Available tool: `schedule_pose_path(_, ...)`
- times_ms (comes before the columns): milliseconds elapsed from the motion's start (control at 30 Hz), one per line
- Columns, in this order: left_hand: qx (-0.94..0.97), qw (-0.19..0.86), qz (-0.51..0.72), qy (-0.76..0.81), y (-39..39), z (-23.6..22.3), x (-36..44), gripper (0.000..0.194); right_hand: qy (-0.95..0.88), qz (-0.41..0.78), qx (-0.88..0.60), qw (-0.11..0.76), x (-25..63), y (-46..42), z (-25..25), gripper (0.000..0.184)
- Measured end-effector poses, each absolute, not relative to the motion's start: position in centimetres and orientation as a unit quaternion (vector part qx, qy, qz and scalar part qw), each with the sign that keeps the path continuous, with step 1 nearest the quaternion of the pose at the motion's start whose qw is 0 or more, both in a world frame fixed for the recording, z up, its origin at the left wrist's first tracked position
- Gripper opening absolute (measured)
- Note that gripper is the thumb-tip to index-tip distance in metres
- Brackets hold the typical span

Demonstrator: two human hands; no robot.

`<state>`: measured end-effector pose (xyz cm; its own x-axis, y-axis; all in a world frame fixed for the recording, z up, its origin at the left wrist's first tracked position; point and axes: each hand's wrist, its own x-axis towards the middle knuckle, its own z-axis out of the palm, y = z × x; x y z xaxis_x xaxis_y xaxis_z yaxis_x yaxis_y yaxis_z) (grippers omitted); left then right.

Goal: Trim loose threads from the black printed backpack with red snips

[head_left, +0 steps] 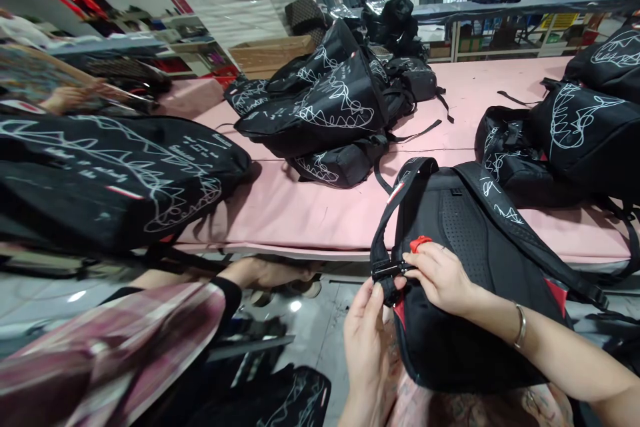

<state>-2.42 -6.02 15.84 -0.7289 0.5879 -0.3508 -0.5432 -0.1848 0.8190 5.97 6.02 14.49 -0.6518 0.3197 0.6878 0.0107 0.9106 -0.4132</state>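
A black backpack (pixel 470 340) lies back side up, leaning from the table edge toward my lap, its padded back panel and shoulder straps showing. My left hand (pixel 367 337) pinches the rolled webbing (pixel 389 292) at the lower end of the left shoulder strap (pixel 383 230), just below a black buckle (pixel 387 271). Closed beside that buckle is my right hand (pixel 443 277), with a small red object (pixel 420 242) sticking out between its fingers. What kind of tool or piece it is, I cannot make out. The right fingertips meet the strap at the buckle.
A pink-covered table (pixel 300 213) runs across. Black backpacks with white scribble prints (pixel 330 107) are piled at its middle, and more (pixel 585 127) lie at right. At left, a large backpack (pixel 110 180) lies near a person in checked clothing (pixel 130 353). Another person's hand (pixel 65 99) shows behind.
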Motion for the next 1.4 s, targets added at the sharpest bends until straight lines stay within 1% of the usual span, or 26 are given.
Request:
schedule_pose_path(300,0.034,0.356,0.77,0.529,-5.8,16.0,-2.1,0.036,-0.888,0.167,-0.086,0.419,5.8,6.0,14.5,0.021)
schedule_pose_path(400,0.038,0.358,0.767,0.531,-5.8,16.0,-2.1,0.037,-0.879,0.197,-0.081,0.426,5.9,5.9,14.5,0.019)
schedule_pose_path(500,0.037,0.362,0.764,0.533,-5.9,16.0,-2.1,0.04,-0.843,0.307,-0.11,0.429,5.9,5.8,14.6,0.015)
schedule_pose_path(567,0.044,0.36,0.764,0.533,-5.9,15.9,-2.1,0.043,-0.799,0.419,-0.167,0.398,5.7,5.9,14.8,0.011)
schedule_pose_path(633,0.064,0.351,0.764,0.538,-6.0,15.7,-2.0,0.045,-0.743,0.537,-0.211,0.34,5.1,6.2,15.2,0.015)
schedule_pose_path(733,0.11,0.333,0.75,0.562,-6.1,15.3,-2.0,0.043,-0.663,0.688,-0.206,0.211,4.0,6.5,15.9,0.025)
schedule_pose_path(800,0.145,0.306,0.729,0.595,-6.2,15.1,-2.2,0.042,-0.619,0.745,-0.197,0.148,3.2,6.5,16.2,0.032)
schedule_pose_path(833,0.163,0.278,0.722,0.613,-6.2,15.1,-2.3,0.043,-0.602,0.76,-0.197,0.143,2.9,6.4,16.3,0.035)
schedule_pose_path(900,0.204,0.204,0.707,0.645,-6.5,15.2,-2.6,0.043,-0.575,0.773,-0.201,0.178,2.5,6.1,16.4,0.04)
schedule_pose_path(967,0.253,0.14,0.678,0.675,-6.7,15.2,-3.0,0.034,-0.554,0.777,-0.207,0.218,2.4,5.7,16.4,0.042)
schedule_pose_path(1033,0.284,0.121,0.643,0.701,-6.9,15.1,-3.4,0.021,-0.549,0.772,-0.218,0.234,2.6,5.4,16.4,0.043)
schedule_pose_path(1100,0.272,0.132,0.639,0.707,-6.8,14.9,-4.0,0.018,-0.56,0.761,-0.228,0.237,2.8,5.2,16.3,0.043)
schedule_pose_path(1167,0.205,0.16,0.687,0.678,-6.7,14.9,-4.8,0.02,-0.572,0.752,-0.238,0.226,3.0,5.2,16.3,0.043)
schedule_pose_path(1267,0.097,0.188,0.779,0.591,-6.8,15.3,-6.7,0.023,-0.575,0.744,-0.253,0.227,3.3,5.5,16.0,0.044)
schedule_pose_path(1300,0.08,0.171,0.804,0.564,-7.0,15.5,-7.5,0.024,-0.574,0.742,-0.257,0.233,3.3,5.6,15.9,0.044)
schedule_pose_path(1400,0.072,0.062,0.836,0.54,-7.9,16.2,-9.5,0.029,-0.57,0.739,-0.26,0.249,3.3,5.8,15.8,0.043)
